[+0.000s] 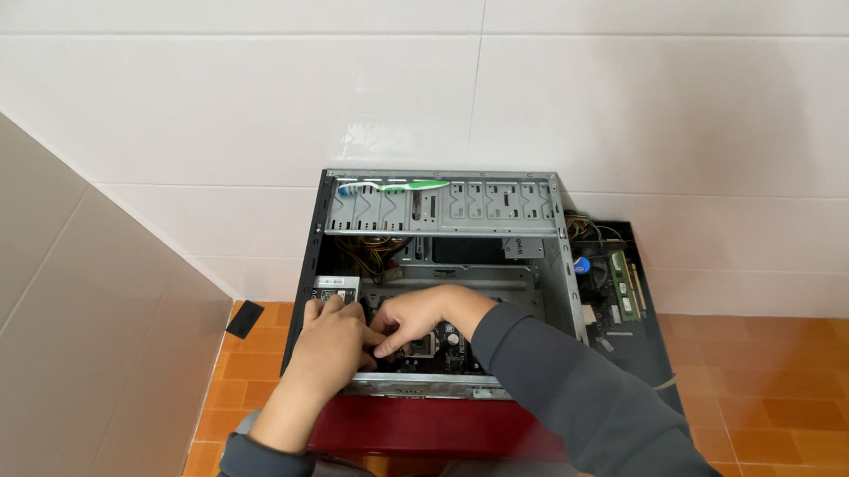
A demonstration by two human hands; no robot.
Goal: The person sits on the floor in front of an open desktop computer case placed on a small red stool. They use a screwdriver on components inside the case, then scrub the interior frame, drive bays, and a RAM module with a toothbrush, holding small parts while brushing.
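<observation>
1. Head view: one open grey metal computer case (442, 208) lies on the orange tiled floor (797, 383), and two hands work inside it.
2. Left hand (328, 348) is curled, knuckles up; its grip cannot be told.
3. Right hand (415, 318), just beside it, pinches at the one green motherboard (441, 344) beneath; what it holds is unclear.

A green toothbrush (404, 186) lies on the case's top edge. A small black square (245, 319) sits on the orange floor tiles (799, 412), by the white tiled wall (631, 88).
</observation>
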